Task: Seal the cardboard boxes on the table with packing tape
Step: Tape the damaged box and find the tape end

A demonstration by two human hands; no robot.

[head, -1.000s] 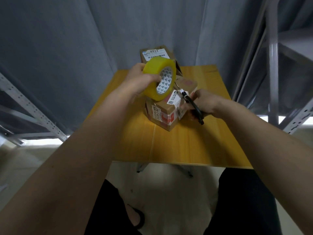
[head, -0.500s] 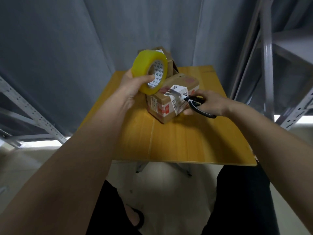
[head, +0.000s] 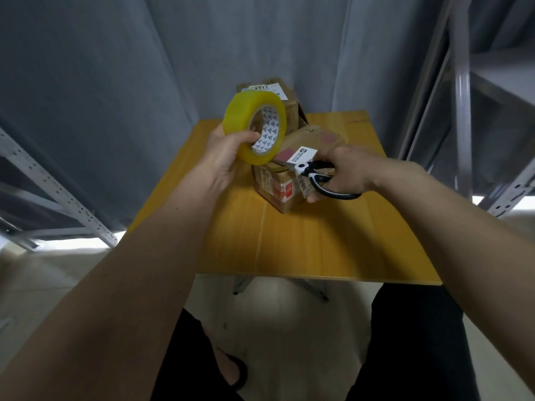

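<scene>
the left hand [head: 224,153] was closed around a yellow tape roll [head: 254,127], thumb hooked into the patterned core and the other fingers behind the outer band, so the grip was tight on the roll. the roll stood on edge in the air, its lower rim just above the near box [head: 282,183] at that box's 10 o'clock corner; whether it touched the cardboard could not be told. the right hand [head: 344,169] was wrapped around the black-and-white handles of scissors [head: 321,178], its grip closed on them, and lay against the near box's 3 o'clock side. the blades pointed toward 9 o'clock across the top, over a white label; how far apart they stood could not be told. the near box sat near the middle of the yellow surface [head: 318,241], turned cornerwise. a second box [head: 289,111] stood at 12 o'clock behind the roll, at the far edge, with a white label on top. grey curtain hung behind, and metal shelving [head: 463,82] stood at 2 o'clock.
</scene>
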